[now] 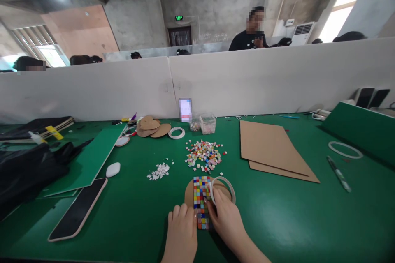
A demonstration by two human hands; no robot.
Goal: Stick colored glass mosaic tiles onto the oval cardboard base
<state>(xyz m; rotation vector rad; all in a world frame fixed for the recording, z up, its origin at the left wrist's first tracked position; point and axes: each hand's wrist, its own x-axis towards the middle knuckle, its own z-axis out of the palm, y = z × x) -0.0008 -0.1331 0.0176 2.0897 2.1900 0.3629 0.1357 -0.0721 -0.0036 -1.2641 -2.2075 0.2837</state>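
A strip of small multicoloured mosaic tiles point(197, 191) lies over a round cardboard disc point(189, 192) near the front of the green table. My left hand point(182, 228) rests at the strip's lower left edge, its fingers held together and the thumb touching the tiles. Over the strip's right side, my right hand point(226, 215) is closed on a white tape roll point(232, 187), which stands tilted above the disc. Its fingertips are close to the tiles. Behind the strip are a pile of loose coloured tiles point(203, 155) and a smaller pile of white pieces point(159, 171).
A black phone point(78, 209), white case point(113, 169) and green board point(89, 160) lie left. Cardboard discs point(148, 125), another tape roll point(176, 133) and a clear box point(207, 124) stand behind. Cardboard sheets point(271, 144) and a marker point(338, 174) lie right. A person point(247, 41) is beyond the partition point(262, 78).
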